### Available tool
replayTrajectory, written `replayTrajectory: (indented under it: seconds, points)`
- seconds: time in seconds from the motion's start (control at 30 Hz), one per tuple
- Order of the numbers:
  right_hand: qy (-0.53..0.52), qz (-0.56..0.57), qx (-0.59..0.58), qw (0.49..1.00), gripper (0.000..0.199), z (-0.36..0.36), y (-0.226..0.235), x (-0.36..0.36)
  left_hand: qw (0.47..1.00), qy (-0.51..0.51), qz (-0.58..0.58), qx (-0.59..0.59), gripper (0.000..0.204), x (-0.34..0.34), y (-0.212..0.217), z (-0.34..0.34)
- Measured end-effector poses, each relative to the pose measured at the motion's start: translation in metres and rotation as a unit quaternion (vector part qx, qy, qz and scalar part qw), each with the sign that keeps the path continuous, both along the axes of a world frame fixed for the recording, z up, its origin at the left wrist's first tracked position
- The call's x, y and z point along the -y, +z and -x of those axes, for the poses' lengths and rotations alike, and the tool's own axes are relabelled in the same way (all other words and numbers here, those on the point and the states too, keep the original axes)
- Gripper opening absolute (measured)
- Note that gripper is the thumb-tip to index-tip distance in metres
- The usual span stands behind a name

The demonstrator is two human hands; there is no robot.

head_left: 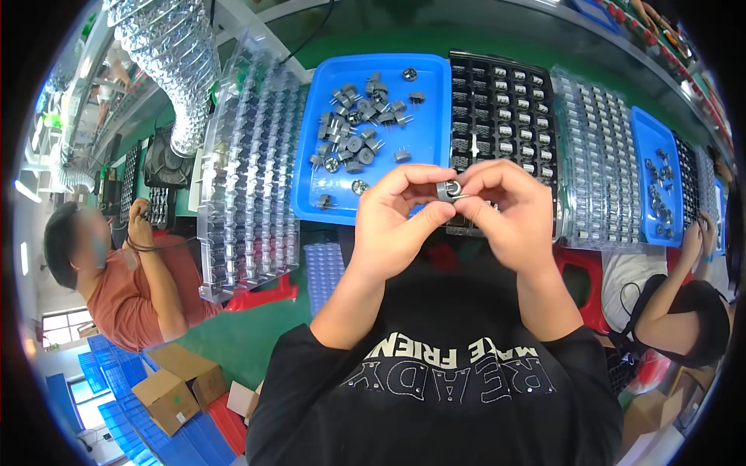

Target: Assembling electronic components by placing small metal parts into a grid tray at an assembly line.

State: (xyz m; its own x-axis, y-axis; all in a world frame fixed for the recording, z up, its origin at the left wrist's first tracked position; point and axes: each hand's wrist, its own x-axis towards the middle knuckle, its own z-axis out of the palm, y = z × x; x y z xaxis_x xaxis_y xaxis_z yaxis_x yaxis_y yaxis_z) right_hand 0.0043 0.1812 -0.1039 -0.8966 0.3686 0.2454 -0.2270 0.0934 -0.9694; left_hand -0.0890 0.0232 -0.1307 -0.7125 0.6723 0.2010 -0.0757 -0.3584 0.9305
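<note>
Grey round component (448, 189) pinched between both hands, over blue tray (435, 116).

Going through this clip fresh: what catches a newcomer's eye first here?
Both hands, left hand and right hand, pinch one small grey round part at the centre. Just behind lies a bright blue tray scattered with similar parts, flanked by a black compartment tray and stacked clear trays.

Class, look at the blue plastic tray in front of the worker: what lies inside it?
Inside the blue plastic tray lies a loose heap of small grey cylindrical parts with thin pins. The left hand covers its near right corner, hiding anything there.
</note>
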Motion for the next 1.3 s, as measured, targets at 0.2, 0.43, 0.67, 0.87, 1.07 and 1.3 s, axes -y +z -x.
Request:
replayTrajectory:
  seconds: [0.2,0.43,0.67,0.87,1.07,1.3]
  points:
    - [-0.197,-0.323,0.138,0.915,0.010,0.014,-0.014,-0.063,0.737,0.209,0.494,-0.411,0.046,0.034,-0.013,0.033]
    - [-0.096,-0.478,0.211,0.847,0.008,0.028,-0.036,-0.066,0.738,0.179,0.536,-0.367,0.036,0.042,-0.032,0.047]
    - [-0.071,-0.549,0.152,0.819,0.006,0.030,-0.060,-0.067,0.693,0.169,0.574,-0.403,0.036,0.050,-0.039,0.060]
    - [-0.306,-0.395,0.258,0.827,0.031,-0.021,-0.026,-0.192,0.666,0.213,0.551,-0.455,0.039,0.063,-0.021,0.046]
    - [-0.357,-0.344,0.407,0.767,0.033,-0.080,-0.057,-0.278,0.631,0.200,0.602,-0.448,0.029,0.063,-0.023,0.055]
    - [-0.368,-0.318,0.304,0.819,0.017,-0.086,-0.061,-0.270,0.645,0.208,0.576,-0.457,0.025,0.055,-0.027,0.057]
